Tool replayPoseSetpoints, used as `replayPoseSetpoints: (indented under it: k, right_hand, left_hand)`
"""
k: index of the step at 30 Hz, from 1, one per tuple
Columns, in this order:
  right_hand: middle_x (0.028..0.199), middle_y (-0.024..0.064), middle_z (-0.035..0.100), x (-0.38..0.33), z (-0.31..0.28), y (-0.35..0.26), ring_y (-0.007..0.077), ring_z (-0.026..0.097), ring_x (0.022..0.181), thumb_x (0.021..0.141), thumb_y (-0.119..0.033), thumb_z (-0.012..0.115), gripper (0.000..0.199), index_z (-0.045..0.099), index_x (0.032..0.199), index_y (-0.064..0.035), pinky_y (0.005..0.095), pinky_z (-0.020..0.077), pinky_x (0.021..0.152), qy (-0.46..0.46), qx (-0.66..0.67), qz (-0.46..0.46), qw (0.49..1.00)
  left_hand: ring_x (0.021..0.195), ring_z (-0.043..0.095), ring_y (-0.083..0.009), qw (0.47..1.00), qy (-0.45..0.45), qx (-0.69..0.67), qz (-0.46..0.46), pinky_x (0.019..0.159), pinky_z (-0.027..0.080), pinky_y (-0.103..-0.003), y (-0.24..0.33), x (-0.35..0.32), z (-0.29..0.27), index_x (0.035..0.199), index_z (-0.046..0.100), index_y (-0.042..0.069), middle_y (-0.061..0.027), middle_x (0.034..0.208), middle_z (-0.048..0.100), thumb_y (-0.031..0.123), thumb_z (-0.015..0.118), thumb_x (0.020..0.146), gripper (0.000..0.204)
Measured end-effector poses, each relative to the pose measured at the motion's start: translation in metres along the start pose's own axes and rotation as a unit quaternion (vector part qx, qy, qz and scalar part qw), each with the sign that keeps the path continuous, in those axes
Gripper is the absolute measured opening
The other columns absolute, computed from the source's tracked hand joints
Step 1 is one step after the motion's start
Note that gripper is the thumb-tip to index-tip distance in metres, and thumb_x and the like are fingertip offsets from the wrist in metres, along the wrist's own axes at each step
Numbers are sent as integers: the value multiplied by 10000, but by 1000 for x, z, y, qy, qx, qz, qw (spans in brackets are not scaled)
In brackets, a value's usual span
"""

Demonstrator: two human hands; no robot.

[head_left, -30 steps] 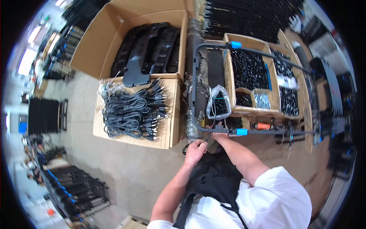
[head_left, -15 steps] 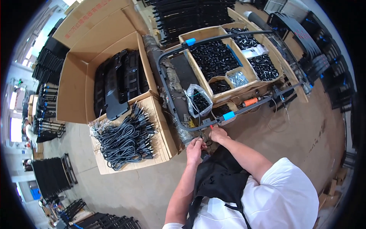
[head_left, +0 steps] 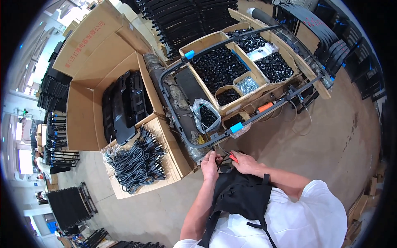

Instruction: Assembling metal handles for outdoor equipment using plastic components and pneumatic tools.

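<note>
A carton of coiled black cables (head_left: 136,163) sits beside a carton of black panels (head_left: 122,107).

Both hands (head_left: 227,162) forward, fingers (head_left: 214,154) pinched

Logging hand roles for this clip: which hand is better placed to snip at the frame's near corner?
Probably the right hand: it holds the red-handled cutters, tips toward the black metal frame. The left hand pinches something small there.
</note>
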State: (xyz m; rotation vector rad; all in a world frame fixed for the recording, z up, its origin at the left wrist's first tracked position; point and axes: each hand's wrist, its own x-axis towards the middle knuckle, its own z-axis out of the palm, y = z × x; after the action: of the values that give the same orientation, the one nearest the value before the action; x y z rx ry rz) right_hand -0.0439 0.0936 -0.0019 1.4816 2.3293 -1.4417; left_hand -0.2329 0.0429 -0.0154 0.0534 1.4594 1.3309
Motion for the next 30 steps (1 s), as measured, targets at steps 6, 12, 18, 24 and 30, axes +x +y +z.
replayPoseSetpoints:
  k: [6,12,18,24,30]
  right_hand:
    - [1300,288,642,12,-3,2,430,648,1198,977,-245,632,572,503,1469,16,473,514,1033,-38,26,-51,998]
    - [981,63,712,10,-36,28,145,691,807,930,-225,783,281,680,1119,-45,331,529,683,-280,512,29,812]
    - [879,38,567,43,-28,37,116,548,609,843,-54,771,405,511,1153,-70,306,418,486,-199,522,119,821]
    - [830,20,517,20,-59,63,104,475,545,894,-71,727,587,421,1393,-124,293,372,495,-298,671,143,663]
    - [1123,110,636,30,-43,78,127,542,579,890,-40,675,687,436,1529,-122,295,450,529,-356,764,152,516]
  left_hand:
    - [808,686,-172,998,39,31,35,715,560,-311,-8,1,0,1234,664,-39,-91,954,721,195,629,1075,285]
    - [814,693,-181,999,43,8,21,736,573,-327,-3,-5,5,1240,656,-25,-86,980,717,208,605,1084,285]
    - [828,709,-182,999,46,-2,-4,756,590,-323,6,-5,11,1276,680,3,-89,1009,736,218,629,1075,298]
    - [861,712,-188,999,36,-12,-20,783,591,-340,8,-3,7,1280,670,16,-82,1022,723,258,607,1088,315]
    - [872,710,-187,999,28,-4,-32,797,589,-343,10,-2,6,1291,659,23,-82,1038,721,260,606,1090,316]
